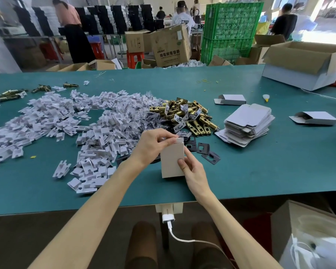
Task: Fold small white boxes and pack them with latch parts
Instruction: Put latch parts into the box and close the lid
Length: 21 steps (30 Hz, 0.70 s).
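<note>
Head camera: the small white box [172, 162] stands upright at frame centre, its long axis running top to bottom and its flap end up. The left hand [153, 144] curls over it and pinches the top flap, while the right hand [192, 171] grips the lower right edge, thumb on the front face. Below is a green table [241, 171], with brass latches [190, 117] just behind the box and workshop crates [231, 30] at upper right.

From here the green table [260, 171] lies bare along its near edge and across the front right, while a sprawl of white plastic pieces [66, 117] fills the left and the brass latches [190, 117], black plates [204, 150] and stack of flat boxes [248, 123] crowd the middle.
</note>
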### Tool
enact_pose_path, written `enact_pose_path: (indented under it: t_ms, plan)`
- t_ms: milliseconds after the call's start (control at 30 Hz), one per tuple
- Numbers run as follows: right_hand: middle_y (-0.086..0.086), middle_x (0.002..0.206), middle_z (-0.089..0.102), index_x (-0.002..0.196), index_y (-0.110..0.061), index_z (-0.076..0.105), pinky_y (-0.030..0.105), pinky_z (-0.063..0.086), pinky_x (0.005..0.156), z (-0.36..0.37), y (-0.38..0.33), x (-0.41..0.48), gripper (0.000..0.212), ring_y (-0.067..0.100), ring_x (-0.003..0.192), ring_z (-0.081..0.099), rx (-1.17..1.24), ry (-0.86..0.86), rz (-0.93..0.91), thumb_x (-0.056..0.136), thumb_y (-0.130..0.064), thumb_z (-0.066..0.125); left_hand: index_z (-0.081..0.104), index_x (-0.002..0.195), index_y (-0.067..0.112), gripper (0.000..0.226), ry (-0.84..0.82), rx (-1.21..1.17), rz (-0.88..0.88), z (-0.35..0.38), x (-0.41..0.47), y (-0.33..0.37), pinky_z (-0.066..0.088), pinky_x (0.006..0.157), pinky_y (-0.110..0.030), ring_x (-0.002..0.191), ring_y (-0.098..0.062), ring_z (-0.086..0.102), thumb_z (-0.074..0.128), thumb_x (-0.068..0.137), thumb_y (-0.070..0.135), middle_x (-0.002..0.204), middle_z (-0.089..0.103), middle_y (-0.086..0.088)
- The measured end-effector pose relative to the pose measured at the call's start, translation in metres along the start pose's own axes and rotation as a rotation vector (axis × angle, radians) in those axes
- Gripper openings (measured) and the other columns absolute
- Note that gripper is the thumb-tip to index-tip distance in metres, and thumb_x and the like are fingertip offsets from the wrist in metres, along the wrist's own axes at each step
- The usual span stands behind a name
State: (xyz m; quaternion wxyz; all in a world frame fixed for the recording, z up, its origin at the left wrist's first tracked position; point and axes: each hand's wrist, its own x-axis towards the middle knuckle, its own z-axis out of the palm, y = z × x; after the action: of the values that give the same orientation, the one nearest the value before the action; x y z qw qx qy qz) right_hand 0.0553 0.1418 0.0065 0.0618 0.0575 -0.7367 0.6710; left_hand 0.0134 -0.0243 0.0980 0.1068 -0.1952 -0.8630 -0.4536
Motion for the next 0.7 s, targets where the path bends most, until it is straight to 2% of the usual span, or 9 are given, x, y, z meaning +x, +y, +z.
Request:
enact_pose_path:
  t_ms: [67,200,333,433,500,567,700]
  plan:
    - [0.000,0.104,0.073,0.148,-0.040,0.041,0.030,0.054,0.088,-0.001,0.000,0.000,0.050,0.012,0.102,0.068,0.004,0.006,0.000,0.104,-0.024,0.058,0.082,0.109,0.012,0.017,-0.024,0.034,0.035,-0.002,0.001,0.001,0.053,0.082,-0.018,0.096,-0.008,0.071,0.077,0.093,0.015,0.105,0.079,0.001]
    - [-0.005,0.100,0.072,0.141,-0.045,0.042,0.021,0.053,0.082,-0.001,-0.001,-0.002,0.047,0.001,0.094,0.066,0.031,0.002,-0.002,0.104,-0.021,0.058,0.081,0.111,0.010,0.021,-0.054,0.078,0.078,-0.005,0.002,0.000,0.052,0.082,-0.013,0.100,-0.010,0.072,0.078,0.091,0.010,0.109,0.079,-0.004]
    - [0.001,0.103,0.072,0.148,-0.038,0.044,0.024,0.053,0.084,-0.003,-0.001,-0.002,0.049,0.009,0.098,0.067,0.038,0.006,0.009,0.104,-0.022,0.058,0.080,0.113,0.010,0.022,-0.066,0.132,0.102,-0.004,0.006,0.001,0.050,0.078,-0.009,0.101,-0.013,0.072,0.077,0.091,0.010,0.110,0.079,-0.006]
    - [-0.001,0.102,0.073,0.147,-0.039,0.043,0.024,0.053,0.084,-0.003,-0.002,-0.002,0.050,0.011,0.099,0.068,0.054,0.013,0.019,0.103,-0.023,0.059,0.078,0.119,0.010,0.025,-0.102,0.171,0.134,-0.003,0.004,0.002,0.045,0.077,-0.003,0.103,-0.003,0.068,0.074,0.095,0.011,0.116,0.077,-0.006]
    - [-0.002,0.102,0.074,0.147,-0.040,0.043,0.024,0.054,0.083,-0.003,-0.002,-0.003,0.049,0.011,0.099,0.068,0.055,0.015,0.020,0.103,-0.024,0.059,0.074,0.127,0.011,0.029,-0.127,0.164,0.149,-0.004,-0.002,0.000,0.044,0.083,-0.002,0.109,0.005,0.062,0.068,0.099,0.009,0.123,0.074,-0.003]
    - [0.000,0.103,0.074,0.150,-0.034,0.044,0.029,0.054,0.087,-0.002,-0.002,-0.002,0.050,0.014,0.101,0.069,0.045,0.017,0.023,0.103,-0.025,0.059,0.067,0.138,0.013,0.037,-0.147,0.155,0.155,-0.004,-0.010,-0.003,0.042,0.093,-0.003,0.120,0.006,0.055,0.063,0.102,0.006,0.135,0.068,-0.001]
    - [0.003,0.106,0.074,0.153,-0.026,0.045,0.032,0.054,0.090,-0.002,-0.001,-0.003,0.052,0.017,0.104,0.069,0.041,0.016,0.031,0.103,-0.022,0.059,0.060,0.144,0.008,0.042,-0.143,0.144,0.194,0.001,-0.022,-0.008,0.033,0.119,-0.019,0.143,-0.010,0.046,0.058,0.103,-0.002,0.149,0.058,-0.003]
